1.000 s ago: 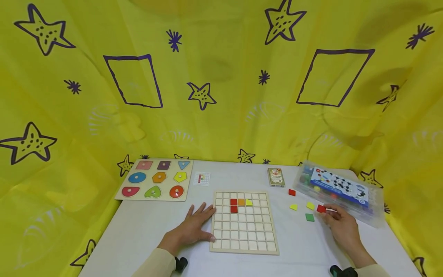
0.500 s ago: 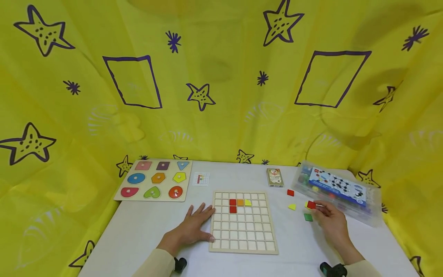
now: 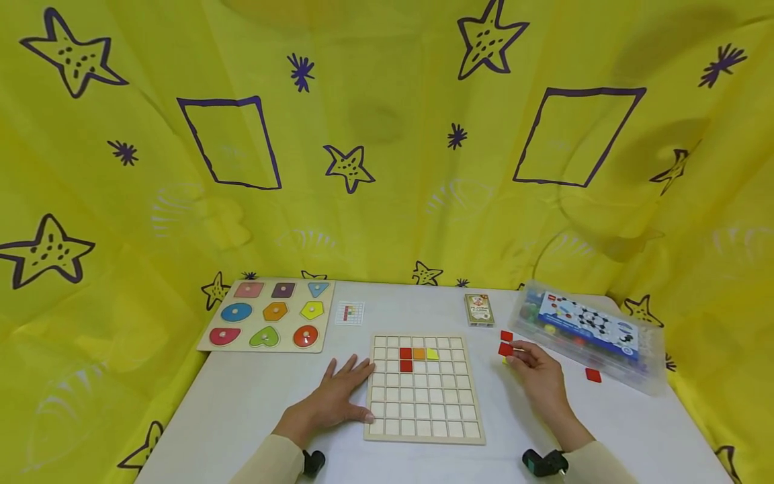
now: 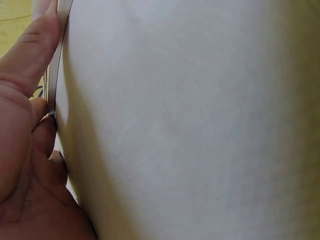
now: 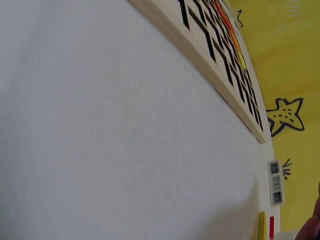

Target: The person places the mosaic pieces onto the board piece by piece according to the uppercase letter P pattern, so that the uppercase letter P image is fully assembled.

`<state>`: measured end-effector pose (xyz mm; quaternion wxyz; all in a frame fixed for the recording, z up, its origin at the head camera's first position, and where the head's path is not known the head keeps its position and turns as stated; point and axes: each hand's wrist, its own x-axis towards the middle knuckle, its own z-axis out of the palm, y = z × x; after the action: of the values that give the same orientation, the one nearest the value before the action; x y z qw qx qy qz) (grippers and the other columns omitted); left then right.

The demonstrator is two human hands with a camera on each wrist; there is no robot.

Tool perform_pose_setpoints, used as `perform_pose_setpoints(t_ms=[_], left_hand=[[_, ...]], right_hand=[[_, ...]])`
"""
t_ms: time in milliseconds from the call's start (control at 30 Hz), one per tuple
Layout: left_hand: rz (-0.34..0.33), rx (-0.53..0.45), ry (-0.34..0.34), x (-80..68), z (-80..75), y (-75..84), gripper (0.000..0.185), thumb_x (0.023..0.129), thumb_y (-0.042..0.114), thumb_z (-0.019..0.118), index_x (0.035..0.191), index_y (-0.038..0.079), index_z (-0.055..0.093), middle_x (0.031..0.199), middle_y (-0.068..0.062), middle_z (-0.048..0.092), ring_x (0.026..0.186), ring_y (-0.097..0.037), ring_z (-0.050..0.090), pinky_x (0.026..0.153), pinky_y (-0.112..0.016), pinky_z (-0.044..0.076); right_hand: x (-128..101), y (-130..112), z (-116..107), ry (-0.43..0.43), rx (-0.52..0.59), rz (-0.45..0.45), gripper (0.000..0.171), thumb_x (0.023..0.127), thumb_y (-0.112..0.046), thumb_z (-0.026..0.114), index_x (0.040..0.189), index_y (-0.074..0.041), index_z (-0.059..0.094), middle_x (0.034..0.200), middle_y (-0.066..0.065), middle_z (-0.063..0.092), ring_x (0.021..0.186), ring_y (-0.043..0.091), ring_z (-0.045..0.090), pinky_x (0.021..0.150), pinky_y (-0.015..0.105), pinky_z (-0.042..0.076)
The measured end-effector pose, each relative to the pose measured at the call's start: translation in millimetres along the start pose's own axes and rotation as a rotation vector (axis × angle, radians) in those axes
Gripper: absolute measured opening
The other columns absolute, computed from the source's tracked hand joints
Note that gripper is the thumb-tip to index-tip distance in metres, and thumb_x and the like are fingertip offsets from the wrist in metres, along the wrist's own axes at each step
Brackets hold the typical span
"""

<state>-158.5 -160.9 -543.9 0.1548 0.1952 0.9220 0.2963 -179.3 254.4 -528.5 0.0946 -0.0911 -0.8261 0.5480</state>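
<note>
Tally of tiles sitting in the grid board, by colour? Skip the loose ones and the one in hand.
Red tiles: 2
Orange tile: 1
Yellow tile: 1
Total in grid board: 4

Gap right of board (image 3: 423, 394), box (image 3: 589, 334) blocking beyond

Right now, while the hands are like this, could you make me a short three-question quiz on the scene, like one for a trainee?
1. What does the right hand pinch?
A) a red tile
B) the card box
C) the blue oval

2. True or false: the left hand grips a tile.

3. How many coloured tiles lie in the grid, and in which colours?

Key:
1. A
2. False; its fingers are spread at the grid's left edge.
3. Four: two red, one orange, one yellow.
</note>
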Motion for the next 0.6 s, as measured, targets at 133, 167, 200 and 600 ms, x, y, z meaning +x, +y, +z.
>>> perform_pose_setpoints(t_ms=[133,167,200,600], left_hand=[[-0.004,-0.003,-0.003,0.0,-0.6,0.7,0.104,0.079,0.047,0.088,0.164,0.013,0.039,0.173,-0.005,0.033,0.165,-0.036,0.013,0.132,-0.061,-0.006],[-0.004,-0.003,-0.003,0.0,-0.6,0.5,0.104,0.079,0.048,0.088,0.164,0.013,0.039,0.173,-0.005,0.033,0.165,-0.035,0.013,0.132,-0.061,-0.006],[-0.005,-0.002,-0.003,0.2,-0.5,0.3,0.104,0.079,0.048,0.088,0.164,0.013,0.039,0.173,-0.005,0.033,0.165,-0.035,0.013,0.132,-0.061,-0.006],[-0.002,-0.012,-0.003,-0.5,-1.3,0.0,0.103,0.080,0.046,0.088,0.164,0.012,0.039,0.173,-0.006,0.033,0.165,-0.035,0.013,0.132,-0.061,-0.007]], right_hand=[[-1.6,-5.7,15.9,-0.011,0.052,0.013,0.032,0.095,0.005,0.073,0.126,0.005,0.070,0.103,0.014,0.079,0.080,-0.009,0.063,0.069,0.011,0.056],[-2.2,-6.6,19.9,-0.016,0.059,0.014,0.032,0.095,0.005,0.072,0.127,0.004,0.070,0.103,0.014,0.078,0.080,-0.008,0.063,0.069,0.011,0.056],[-3.0,-7.6,23.7,-0.021,0.063,0.016,0.032,0.095,0.005,0.072,0.127,0.004,0.070,0.104,0.014,0.078,0.080,-0.008,0.063,0.069,0.011,0.056],[-15.5,-23.2,60.9,-0.106,0.052,0.031,0.029,0.097,0.000,0.072,0.126,-0.001,0.072,0.106,0.015,0.077,0.084,0.004,0.065,0.070,0.013,0.055]])
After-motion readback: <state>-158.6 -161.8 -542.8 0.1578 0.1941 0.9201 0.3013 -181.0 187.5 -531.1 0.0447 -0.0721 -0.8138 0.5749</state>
